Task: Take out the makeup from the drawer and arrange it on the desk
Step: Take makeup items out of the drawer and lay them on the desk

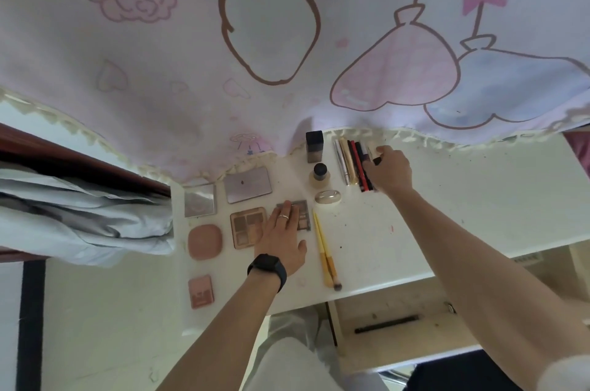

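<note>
Squaring up the last of the row, my right hand point(388, 170) is curled over the right end of the line of tubes and pencils point(352, 164) at the far edge of the desk point(447, 199). It pinches what looks like a dark-tipped stick point(376, 161) and settles it beside the others. My left hand point(281, 240) lies flat, fingers straight, pressing on the grey palette point(301, 215) near the middle of the desk, just beside the brown eyeshadow palette point(247, 226). It grips nothing.

One dark pencil point(386, 324) is left in the open drawer point(399, 310) below the desk's near edge, so by my reckoning the job is nearly done.

These sticks look light, stiff and smooth. They will likely roll on the bare top, so I would take each at mid-length between thumb and fingertips and lay it against its neighbour. The palettes are flat and rigid, with pressed powder that could crack if dropped, so I judge them best slid or lifted by their long edges. The square dark bottle point(313, 146) and the round bottle point(319, 175) stand upright just left of the row, and a nudge could tip them.
</note>
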Tool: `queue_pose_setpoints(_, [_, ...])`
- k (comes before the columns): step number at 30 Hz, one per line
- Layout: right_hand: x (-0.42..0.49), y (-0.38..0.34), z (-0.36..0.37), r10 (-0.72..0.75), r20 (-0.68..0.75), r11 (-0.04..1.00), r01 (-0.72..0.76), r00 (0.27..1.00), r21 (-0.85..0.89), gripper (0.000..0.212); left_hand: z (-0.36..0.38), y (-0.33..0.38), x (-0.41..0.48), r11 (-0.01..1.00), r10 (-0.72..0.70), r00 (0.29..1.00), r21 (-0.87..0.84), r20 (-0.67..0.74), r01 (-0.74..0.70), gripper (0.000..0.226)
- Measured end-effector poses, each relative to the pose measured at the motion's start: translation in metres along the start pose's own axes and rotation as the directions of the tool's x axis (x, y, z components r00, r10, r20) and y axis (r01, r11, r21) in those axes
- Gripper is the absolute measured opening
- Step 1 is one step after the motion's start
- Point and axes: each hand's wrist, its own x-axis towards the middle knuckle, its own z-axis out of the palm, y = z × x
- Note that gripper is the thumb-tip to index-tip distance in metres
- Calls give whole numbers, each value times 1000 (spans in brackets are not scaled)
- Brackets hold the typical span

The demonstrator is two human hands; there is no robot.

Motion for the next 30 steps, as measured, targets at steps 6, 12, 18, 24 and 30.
queue_pose_setpoints(6, [-14, 7, 6, -46, 13, 999, 46, 999, 29, 57, -4, 4, -1, 1000, -5, 1000, 28, 26, 4, 77])
queue_pose_setpoints(12, [-47, 23, -10, -49, -57, 973, 60, 997, 223, 47, -22, 16, -3, 998, -3, 1000, 60, -27, 5, 63])
queue_pose_setpoints(18, [-163, 92, -16, 18, -106, 908, 28, 994, 419, 32, -18, 49, -28, 992, 85, 984, -80, -157, -98, 31])
queue_pose_setpoints(24, [-269, 191, 15, 189, -20, 909, -167, 982, 382, 26, 47, 117, -62, 936, 319, 948, -153, -16, -317, 29])
queue_pose_setpoints(30, [-285, 258, 41, 190, -129, 981, -182, 973, 69, 29, 126, 170, -65, 918, 395, 867, -90, 304, -387, 34])
